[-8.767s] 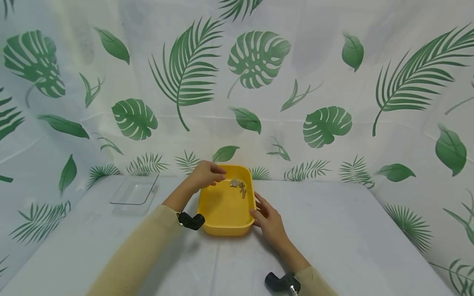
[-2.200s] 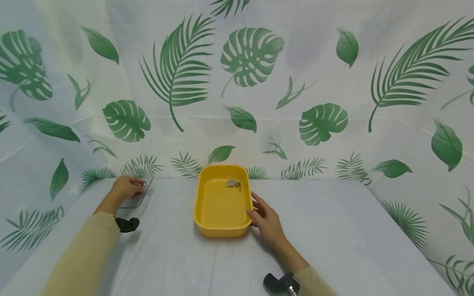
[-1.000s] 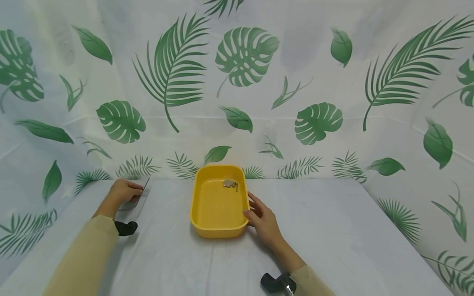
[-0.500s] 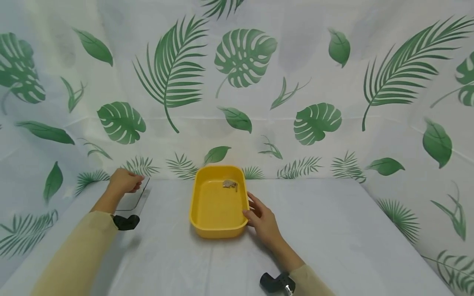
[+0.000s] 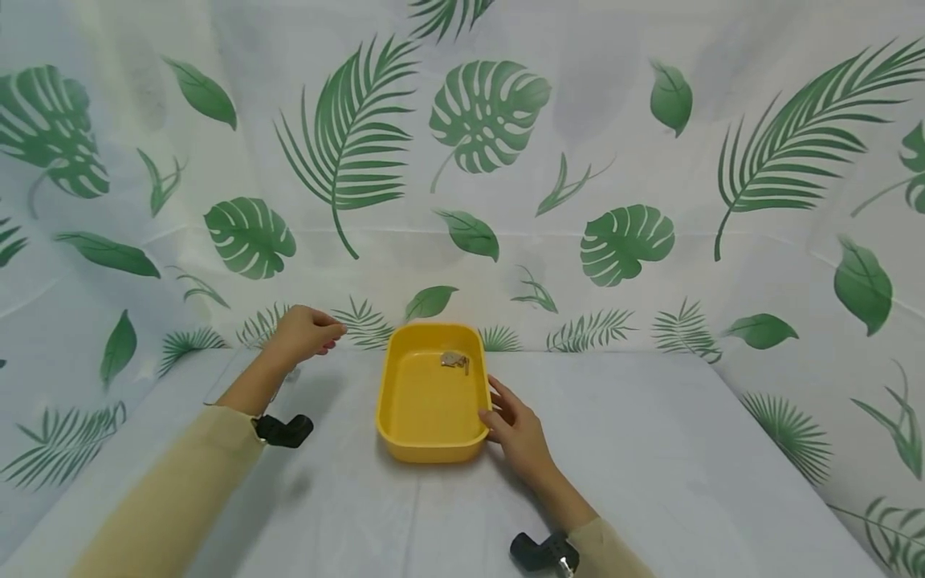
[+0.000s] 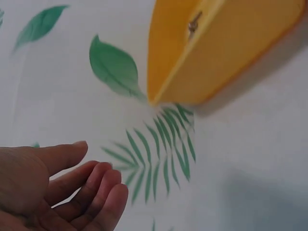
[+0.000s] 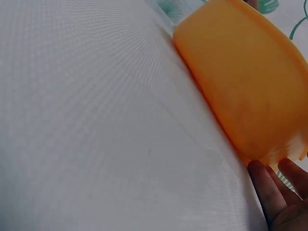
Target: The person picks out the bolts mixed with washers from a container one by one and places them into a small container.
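Beyond the table's left part, my left hand (image 5: 307, 333) hovers in the air. Its thumb and loosely bent fingers stand apart in the left wrist view, with nothing between them. Below and behind that forearm sits a clear transparent box (image 5: 226, 379), mostly hidden by the arm. A yellow plastic bin (image 5: 433, 453) stands at the middle, holding a few small metal pieces (image 5: 454, 360) near its far right corner; one looks like a screw. My right hand (image 5: 522, 437) touches the bin's right side, fingertips against the outer wall and thumb at the rim.
A white cloth covers the table (image 5: 650, 449). Close behind the bin rises a white backdrop (image 5: 535, 241) printed with green leaves. Each wrist wears a black camera mount (image 5: 285, 431).
Metal pieces in the bin grew fewer between the oldest frame and 2.2 seconds ago. My left hand went to the clear box, then lifted away rightward toward the bin. The right hand stayed.
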Tool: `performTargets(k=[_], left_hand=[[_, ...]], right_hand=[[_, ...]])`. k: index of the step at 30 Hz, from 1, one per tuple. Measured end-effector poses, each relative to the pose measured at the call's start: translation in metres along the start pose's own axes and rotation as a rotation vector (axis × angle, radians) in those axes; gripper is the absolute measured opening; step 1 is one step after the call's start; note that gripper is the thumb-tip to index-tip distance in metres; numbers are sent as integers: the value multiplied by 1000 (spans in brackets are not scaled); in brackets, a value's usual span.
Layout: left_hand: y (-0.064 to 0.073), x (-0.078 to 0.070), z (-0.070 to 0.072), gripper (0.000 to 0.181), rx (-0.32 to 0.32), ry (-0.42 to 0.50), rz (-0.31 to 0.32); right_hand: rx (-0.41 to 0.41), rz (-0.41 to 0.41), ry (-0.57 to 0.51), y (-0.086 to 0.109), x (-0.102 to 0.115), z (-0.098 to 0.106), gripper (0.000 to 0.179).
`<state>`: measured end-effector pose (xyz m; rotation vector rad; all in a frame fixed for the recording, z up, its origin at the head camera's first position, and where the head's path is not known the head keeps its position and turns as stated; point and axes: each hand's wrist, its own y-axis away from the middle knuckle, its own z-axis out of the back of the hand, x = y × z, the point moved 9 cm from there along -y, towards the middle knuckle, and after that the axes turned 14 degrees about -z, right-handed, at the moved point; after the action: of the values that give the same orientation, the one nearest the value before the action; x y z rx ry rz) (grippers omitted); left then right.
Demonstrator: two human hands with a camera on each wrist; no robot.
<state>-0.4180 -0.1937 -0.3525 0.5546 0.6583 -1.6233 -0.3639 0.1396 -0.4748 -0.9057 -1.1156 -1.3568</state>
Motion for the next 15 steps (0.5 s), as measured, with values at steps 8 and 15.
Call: performTargets(k=[8,15], left_hand=[[-7,-38,-31,39,55,91,-42],[-14,-62,-55,36,77,121,-83]], right_hand=[[-5,-7,-7,0,-1,2,56],[1,-3,-9,1,0,0,56]])
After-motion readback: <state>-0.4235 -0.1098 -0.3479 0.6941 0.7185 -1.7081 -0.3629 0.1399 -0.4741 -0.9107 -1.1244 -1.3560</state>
